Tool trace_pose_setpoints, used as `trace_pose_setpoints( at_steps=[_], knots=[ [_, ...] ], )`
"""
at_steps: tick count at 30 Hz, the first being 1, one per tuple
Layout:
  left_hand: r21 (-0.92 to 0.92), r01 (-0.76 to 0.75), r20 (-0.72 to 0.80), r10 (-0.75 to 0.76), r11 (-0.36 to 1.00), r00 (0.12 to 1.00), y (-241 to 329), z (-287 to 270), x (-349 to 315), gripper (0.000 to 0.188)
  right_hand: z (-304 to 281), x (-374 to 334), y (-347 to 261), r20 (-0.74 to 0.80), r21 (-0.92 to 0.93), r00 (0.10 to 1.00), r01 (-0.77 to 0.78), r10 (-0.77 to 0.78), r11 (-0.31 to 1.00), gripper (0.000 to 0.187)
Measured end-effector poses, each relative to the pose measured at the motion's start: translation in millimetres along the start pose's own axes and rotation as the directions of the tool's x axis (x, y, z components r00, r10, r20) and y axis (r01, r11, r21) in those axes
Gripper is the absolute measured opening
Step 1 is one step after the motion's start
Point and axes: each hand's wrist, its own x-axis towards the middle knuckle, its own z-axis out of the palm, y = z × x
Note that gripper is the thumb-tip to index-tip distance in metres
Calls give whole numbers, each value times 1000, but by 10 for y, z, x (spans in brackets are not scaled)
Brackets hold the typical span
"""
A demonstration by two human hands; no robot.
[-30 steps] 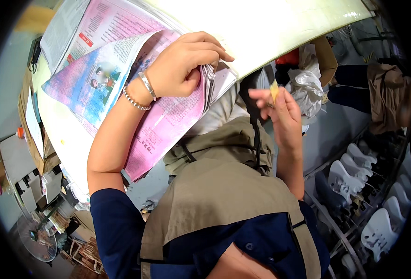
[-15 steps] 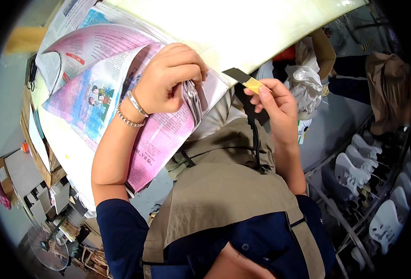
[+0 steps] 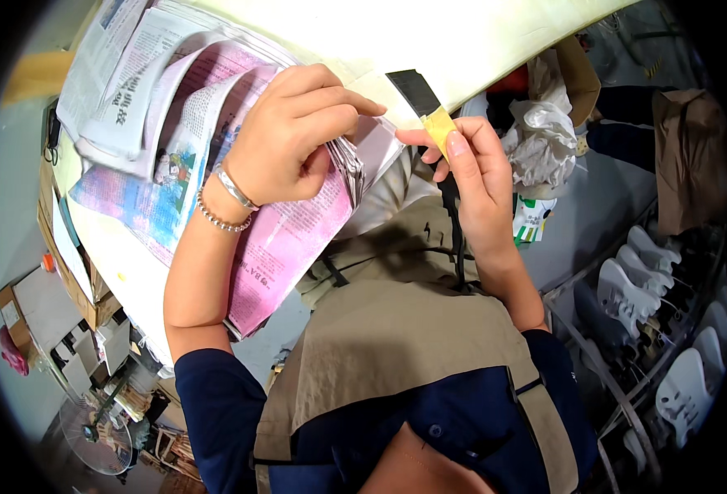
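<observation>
A thick bundle of printed newspapers point(image 3: 289, 251), pink and blue in places, lies folded over the near edge of the pale table. My left hand point(image 3: 302, 136) lies on top at its folded edge, thumb and lower fingers curled around the paper and the forefinger stretched to the right. Upper sheets point(image 3: 145, 107) arch up to the left of that hand. In my right hand point(image 3: 475, 160), pinched between thumb and fingers, is a flat dark blade point(image 3: 413, 90) with a yellow-wrapped grip. It points up and left, over the table edge, just right of the bundle.
The pale tabletop point(image 3: 330, 29) stretches away beyond the papers. At right, a cardboard box point(image 3: 576, 82) and crumpled white plastic point(image 3: 540, 140) sit near the table. A metal rack with several white shaped pieces point(image 3: 623, 288) stands at lower right. A fan point(image 3: 96, 432) is at lower left.
My left forefinger has stretched out to the right. The blade in my right hand has swung more upright and moved slightly left. The upper newspaper sheets have curled over further.
</observation>
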Motion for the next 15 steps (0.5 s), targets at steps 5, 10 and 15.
trace_pose_setpoints(
  at_steps=[5, 10, 15],
  knots=[
    [19, -18, -5, 18, 1000, 1000, -37, 18, -12, 11, 38, -6, -13, 3, -17, 996, 84, -84, 996, 16],
    [13, -34, -14, 34, 999, 999, -52, -8, -30, 12, 28, 11, 3, 0, -10, 998, 70, -70, 997, 17],
    [10, -33, -35, 33, 999, 999, -19, -22, -20, 18, 38, -1, 5, -12, -7, 999, 49, -49, 999, 18]
  ],
)
